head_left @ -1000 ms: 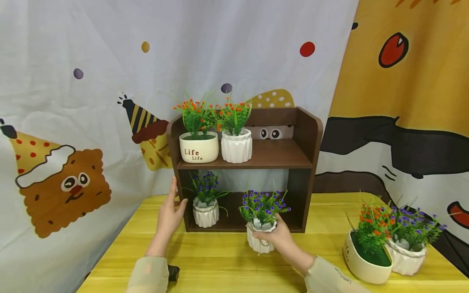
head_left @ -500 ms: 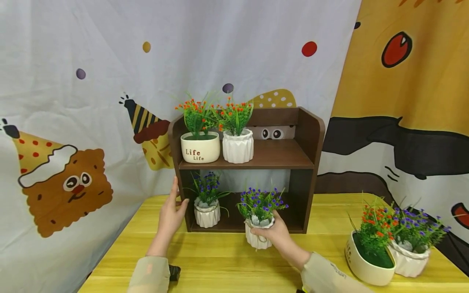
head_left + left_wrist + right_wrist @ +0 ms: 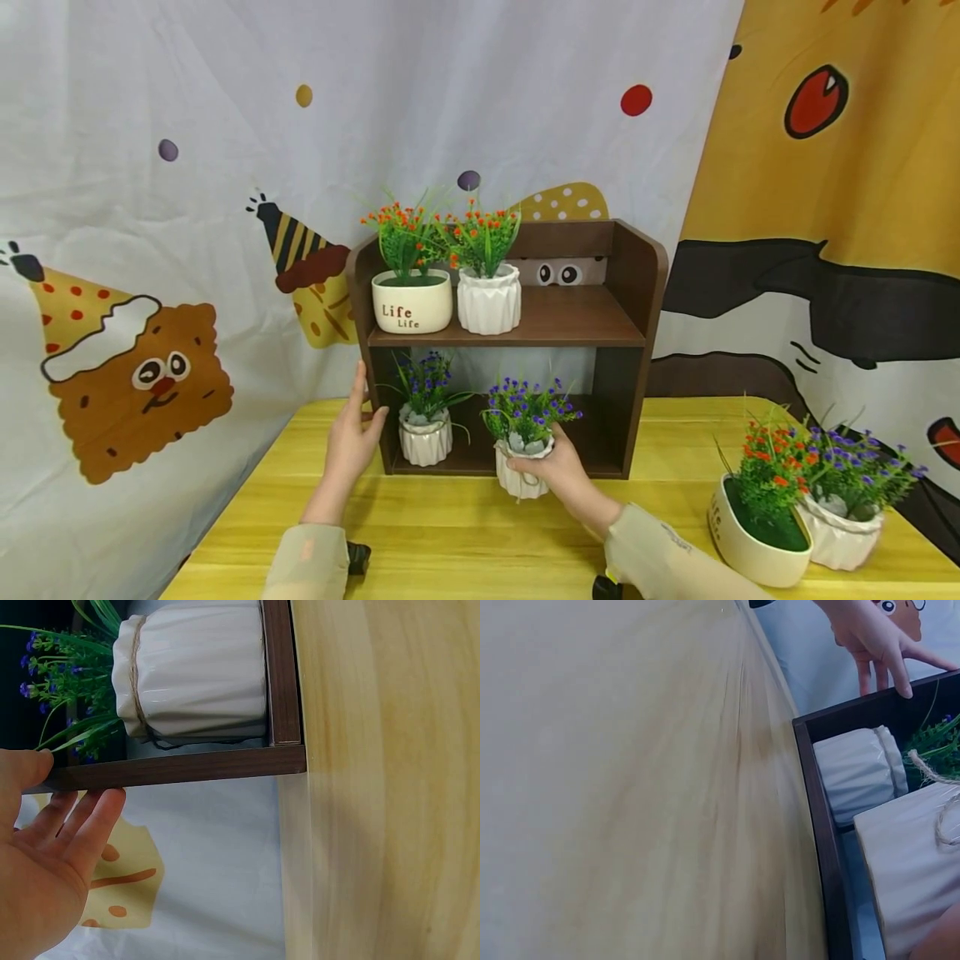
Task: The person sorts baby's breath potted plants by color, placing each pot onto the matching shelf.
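My right hand (image 3: 558, 468) grips a white ribbed flowerpot (image 3: 517, 479) with purple flowers, held at the front of the lower shelf. Twine is tied round this pot (image 3: 922, 862), seen close in the right wrist view. My left hand (image 3: 351, 437) holds the left side panel of the brown shelf (image 3: 637, 400), thumb at the inner side and fingers against the outer side (image 3: 82, 832). Inside the lower compartment, at the left, stands another white pot (image 3: 425, 442) with purple flowers. On the upper shelf are a cream "Life" pot (image 3: 412, 304) and a white ribbed pot (image 3: 489, 302), both with orange flowers.
On the yellow wood-grain table (image 3: 435, 542), at the right, stand a cream pot (image 3: 757, 550) with orange flowers and a white pot (image 3: 840, 533) with purple flowers, close together. A printed cloth (image 3: 187, 208) hangs behind the shelf.
My right hand has moved the held flowerpot slightly up and to the left, closer to the lower shelf. The left hand stays at the side panel.
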`<state>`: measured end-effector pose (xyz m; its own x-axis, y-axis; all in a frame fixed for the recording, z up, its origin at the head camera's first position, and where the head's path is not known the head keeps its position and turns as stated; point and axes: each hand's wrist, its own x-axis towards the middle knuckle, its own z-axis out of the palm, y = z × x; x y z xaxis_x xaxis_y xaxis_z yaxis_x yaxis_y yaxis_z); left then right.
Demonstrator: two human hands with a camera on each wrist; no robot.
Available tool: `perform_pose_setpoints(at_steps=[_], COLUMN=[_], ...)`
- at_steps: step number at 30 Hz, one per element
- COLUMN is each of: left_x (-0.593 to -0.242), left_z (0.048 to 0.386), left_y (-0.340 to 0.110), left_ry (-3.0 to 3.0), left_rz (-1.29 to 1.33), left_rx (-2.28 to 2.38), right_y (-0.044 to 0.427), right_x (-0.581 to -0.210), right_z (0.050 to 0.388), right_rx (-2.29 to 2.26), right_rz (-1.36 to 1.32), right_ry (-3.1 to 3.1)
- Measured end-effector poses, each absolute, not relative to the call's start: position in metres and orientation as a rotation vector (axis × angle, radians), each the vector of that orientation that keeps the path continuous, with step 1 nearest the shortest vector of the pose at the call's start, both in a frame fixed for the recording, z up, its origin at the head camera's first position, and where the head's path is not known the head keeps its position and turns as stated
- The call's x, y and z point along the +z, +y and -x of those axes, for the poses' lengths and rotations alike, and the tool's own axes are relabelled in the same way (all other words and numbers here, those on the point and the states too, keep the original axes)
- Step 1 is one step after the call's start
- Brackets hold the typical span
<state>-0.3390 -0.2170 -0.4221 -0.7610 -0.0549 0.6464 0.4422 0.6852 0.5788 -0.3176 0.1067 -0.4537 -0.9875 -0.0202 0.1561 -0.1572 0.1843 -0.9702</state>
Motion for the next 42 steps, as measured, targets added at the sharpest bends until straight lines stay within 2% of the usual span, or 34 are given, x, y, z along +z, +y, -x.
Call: perform_pose_setpoints(at_steps=[9,23,42], left_x=[-0.423,-0.425,-0.426], left_z=[0.34,0.342,0.343], left_y=[-0.217,-0.217,-0.218], left_ry=[-2.225,-2.228,-2.213], left_rz=[0.299,0.306,0.308], left_rx=[-0.98,-0.992,-0.987], right_y=[0.099,0.087,0.074], right_x=[-0.455,-0.455,-0.46], right_z=[0.336,0.357,0.382], right_rx=[1.982,1.898,2.017], right_rz=[-0.257,-0.244,-0.207], right_ry=[-2.289,-2.344,-2.27])
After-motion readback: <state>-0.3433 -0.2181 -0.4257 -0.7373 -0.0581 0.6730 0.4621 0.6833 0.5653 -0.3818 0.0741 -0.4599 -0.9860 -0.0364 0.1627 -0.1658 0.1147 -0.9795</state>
